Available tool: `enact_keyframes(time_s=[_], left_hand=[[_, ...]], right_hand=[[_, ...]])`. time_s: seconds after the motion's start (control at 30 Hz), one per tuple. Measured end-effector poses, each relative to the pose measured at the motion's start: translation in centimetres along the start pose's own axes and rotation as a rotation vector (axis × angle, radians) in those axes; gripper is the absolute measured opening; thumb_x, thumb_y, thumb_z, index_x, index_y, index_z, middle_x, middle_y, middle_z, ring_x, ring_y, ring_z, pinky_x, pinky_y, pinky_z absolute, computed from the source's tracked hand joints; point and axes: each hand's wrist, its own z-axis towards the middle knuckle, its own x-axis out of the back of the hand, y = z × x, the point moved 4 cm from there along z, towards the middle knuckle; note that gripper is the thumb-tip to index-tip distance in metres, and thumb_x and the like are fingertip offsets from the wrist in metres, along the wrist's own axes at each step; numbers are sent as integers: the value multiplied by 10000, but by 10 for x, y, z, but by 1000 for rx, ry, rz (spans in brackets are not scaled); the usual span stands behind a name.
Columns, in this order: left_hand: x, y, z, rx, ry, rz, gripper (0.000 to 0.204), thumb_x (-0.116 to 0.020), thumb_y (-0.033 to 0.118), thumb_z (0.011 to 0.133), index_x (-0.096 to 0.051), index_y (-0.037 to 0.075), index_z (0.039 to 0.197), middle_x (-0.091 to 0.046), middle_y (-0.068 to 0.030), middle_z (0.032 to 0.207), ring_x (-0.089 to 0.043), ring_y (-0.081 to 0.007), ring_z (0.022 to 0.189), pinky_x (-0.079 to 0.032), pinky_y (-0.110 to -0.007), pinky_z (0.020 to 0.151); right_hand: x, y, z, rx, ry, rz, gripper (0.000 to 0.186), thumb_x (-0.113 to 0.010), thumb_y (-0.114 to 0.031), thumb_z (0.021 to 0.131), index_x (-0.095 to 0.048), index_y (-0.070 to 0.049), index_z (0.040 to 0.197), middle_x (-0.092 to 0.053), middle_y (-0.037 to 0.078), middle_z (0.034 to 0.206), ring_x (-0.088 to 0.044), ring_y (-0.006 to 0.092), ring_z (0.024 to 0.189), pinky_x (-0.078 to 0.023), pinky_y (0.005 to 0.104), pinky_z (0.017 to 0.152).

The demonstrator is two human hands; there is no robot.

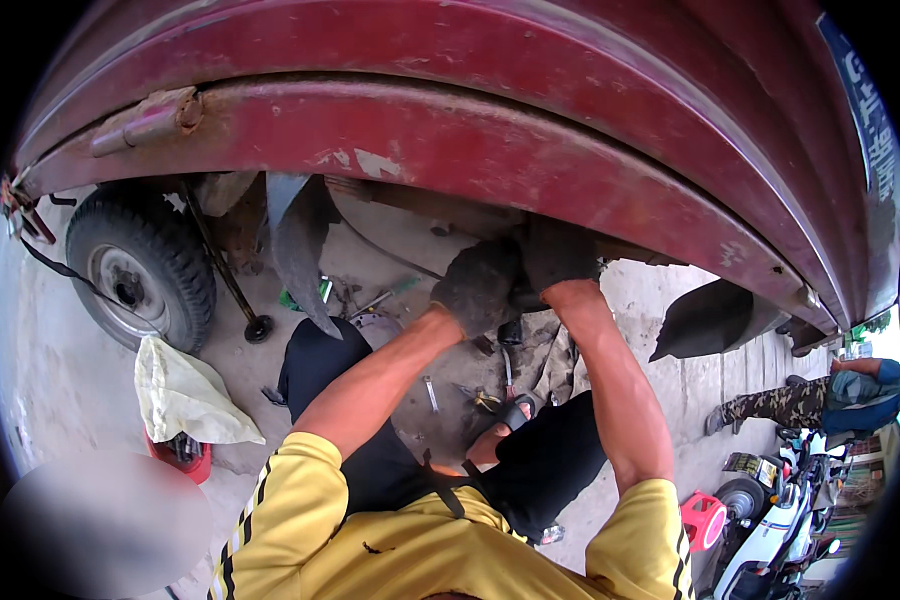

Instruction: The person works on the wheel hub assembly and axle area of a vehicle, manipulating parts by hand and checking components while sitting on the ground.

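My left hand (475, 285), in a dark glove, is raised under the red vehicle panel (400, 120), its fingers curled around something dark that I cannot make out. My right hand (560, 250), also gloved, is beside it, slightly higher and closed on a part hidden in the shadow. A dark cylindrical piece (510, 330) shows just below both hands, and a thin cable (390, 245) runs toward them. On the ground between my legs lie a wrench (430, 393) and other tools. A torn dark flap (305, 250) hangs to the left of my hands.
At left are a wheel (140, 270), a strut (230, 280) and a pale sack (185, 395) over a red bucket (192, 465). At right are a dark mudflap (710, 315), a person (790, 400) in camouflage trousers, a red stool (703, 522) and a parked motorbike (775, 520).
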Motion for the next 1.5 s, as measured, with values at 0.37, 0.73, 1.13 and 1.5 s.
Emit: enact_keyframes(time_s=[0.37,0.73,1.13,1.5], left_hand=[[-10,-2,-54,342,35,-354,389,-698,333,814,-615,16,1024,-641,-183,927,-632,-306,860,-481,-444,745],[-64,7,-49,1149,-7,-1391,361,-708,304,825,-630,80,1097,-635,-61,937,-629,-154,726,-510,-326,563],[-67,7,-53,1025,173,-1095,327,-728,239,805,-644,47,1056,-649,-65,883,-635,-158,719,-520,-320,567],[-81,22,-46,1042,-190,-1877,465,-623,320,923,-513,88,1310,-649,-114,1120,-657,-215,848,-572,-364,788]], right_hand=[[-9,18,-15,104,-234,-47,358,-484,-276,911,-627,-86,1178,-613,184,1192,-556,351,1145,-433,466,966],[4,58,-22,13,-136,100,325,-442,-190,943,-587,-19,1178,-578,234,1205,-543,402,1111,-427,453,960],[-39,119,-65,35,-131,163,397,-650,-40,791,-606,-56,1185,-596,188,1189,-540,386,1101,-436,432,951],[-45,135,-71,61,-26,312,201,-601,-60,809,-659,-67,1001,-588,89,747,-562,226,647,-444,349,570]])
